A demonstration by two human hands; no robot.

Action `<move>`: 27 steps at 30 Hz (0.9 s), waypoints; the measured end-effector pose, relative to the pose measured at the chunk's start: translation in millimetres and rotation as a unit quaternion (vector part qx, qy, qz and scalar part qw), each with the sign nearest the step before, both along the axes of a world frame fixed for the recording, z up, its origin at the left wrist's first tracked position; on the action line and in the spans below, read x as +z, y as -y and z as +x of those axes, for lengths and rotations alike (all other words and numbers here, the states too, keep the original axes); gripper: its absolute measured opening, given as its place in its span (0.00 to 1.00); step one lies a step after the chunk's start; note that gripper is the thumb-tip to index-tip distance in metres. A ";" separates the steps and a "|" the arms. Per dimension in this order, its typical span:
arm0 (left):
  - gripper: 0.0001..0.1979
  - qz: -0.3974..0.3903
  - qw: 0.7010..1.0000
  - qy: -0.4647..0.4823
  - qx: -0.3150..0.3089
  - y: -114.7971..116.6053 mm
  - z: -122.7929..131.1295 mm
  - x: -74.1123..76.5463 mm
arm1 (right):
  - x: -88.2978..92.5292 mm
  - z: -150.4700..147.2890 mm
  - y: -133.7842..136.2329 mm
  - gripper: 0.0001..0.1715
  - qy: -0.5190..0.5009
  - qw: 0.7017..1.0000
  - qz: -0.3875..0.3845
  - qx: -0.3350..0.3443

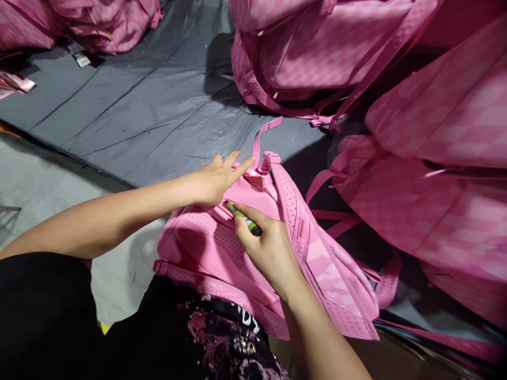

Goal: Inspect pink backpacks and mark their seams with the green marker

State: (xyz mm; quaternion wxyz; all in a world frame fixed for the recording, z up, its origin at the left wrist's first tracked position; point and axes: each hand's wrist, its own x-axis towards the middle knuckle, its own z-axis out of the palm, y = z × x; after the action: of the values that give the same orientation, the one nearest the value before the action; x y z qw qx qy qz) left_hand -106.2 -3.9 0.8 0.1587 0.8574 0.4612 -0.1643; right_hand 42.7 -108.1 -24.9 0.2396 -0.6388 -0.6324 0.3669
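Observation:
A pink backpack [237, 264] lies at the table's front edge against my body, its dotted back panel and shoulder straps facing up. My left hand [217, 179] rests on the panel near the buckle [271, 157], fingers spread and holding nothing. Between the thumb and fingers of my right hand [263, 237] is a small green lighter-like object with black ends [247, 219]. Its tip points at the panel just below my left palm. A thin pink strap [267, 131] sticks up beyond the buckle.
Pink checkered backpacks stand at the back [312, 47] and are piled on the right [428, 195]. More pink bags [106, 24] with tags lie at the back left. A grey sheet [130, 100] covers the table.

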 end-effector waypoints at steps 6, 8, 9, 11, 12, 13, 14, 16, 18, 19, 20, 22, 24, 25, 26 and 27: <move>0.55 0.014 1.000 0.015 -0.005 -0.4 -1.8 -5.4 | -1.0 1.4 0.6 0.23 -0.001 1.000 0.012 -0.007; 0.55 0.012 1.000 0.009 -0.004 -0.3 -2.3 -6.0 | -2.0 -0.1 0.3 0.23 -0.019 1.000 0.009 0.003; 0.54 0.012 1.000 0.007 -0.005 -0.2 -2.4 -5.9 | -2.7 -1.2 -0.1 0.23 -0.019 1.000 0.006 0.002; 0.54 0.011 1.000 0.008 -0.011 0.0 -2.7 -5.5 | -4.1 -4.0 -1.4 0.22 -0.016 1.000 0.008 -0.010; 0.54 0.011 1.000 0.010 -0.013 0.1 -2.9 -5.3 | -4.7 -5.2 -2.1 0.22 -0.019 1.000 0.012 -0.014; 0.54 0.013 1.000 0.012 -0.015 0.1 -3.2 -5.3 | -4.9 -5.8 -2.7 0.22 -0.026 1.000 0.013 -0.011; 0.54 0.015 1.000 0.015 -0.015 0.1 -3.6 -5.5 | -4.6 -5.5 -2.8 0.21 -0.033 0.999 0.008 -0.002; 0.54 0.019 1.000 0.021 -0.011 0.0 -4.6 -6.5 | -1.3 -0.6 -0.8 0.20 -0.040 0.999 -0.002 0.014; 0.55 0.017 0.999 0.032 -0.006 0.0 -5.6 -8.1 | 5.9 10.8 4.3 0.18 -0.051 0.999 0.017 -0.009; 0.54 0.013 0.999 0.039 -0.005 -0.1 -6.1 -9.1 | 10.4 18.6 7.1 0.18 -0.062 0.996 0.044 -0.040; 0.54 0.008 0.999 0.047 -0.002 -0.3 -6.6 -10.1 | 14.7 27.5 8.9 0.20 -0.072 0.991 0.079 -0.079; 0.54 0.004 0.998 0.061 -0.002 -1.6 -7.7 -12.6 | 19.5 46.7 6.3 0.25 -0.070 0.975 0.148 -0.151; 0.54 0.014 0.997 0.077 -0.009 -3.4 -9.0 -15.1 | 16.0 64.1 -6.6 0.27 -0.042 0.965 0.193 -0.176; 0.54 0.021 0.996 0.086 -0.014 -3.9 -9.6 -15.8 | 11.8 71.0 -15.7 0.26 -0.025 0.965 0.201 -0.168; 0.53 0.029 0.995 0.094 -0.018 -3.8 -10.3 -15.9 | 7.1 76.6 -25.0 0.24 -0.010 0.968 0.199 -0.153; 0.53 0.034 0.994 0.101 -0.019 -3.0 -11.1 -15.3 | 3.4 81.2 -33.3 0.21 0.002 0.973 0.186 -0.133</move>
State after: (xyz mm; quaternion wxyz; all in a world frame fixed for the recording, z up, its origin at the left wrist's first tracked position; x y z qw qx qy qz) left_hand -117.3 -0.9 -14.5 0.1720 0.8831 0.4318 -0.0642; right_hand 123.9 -74.7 -21.5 0.3996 -0.6624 -0.5992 0.2063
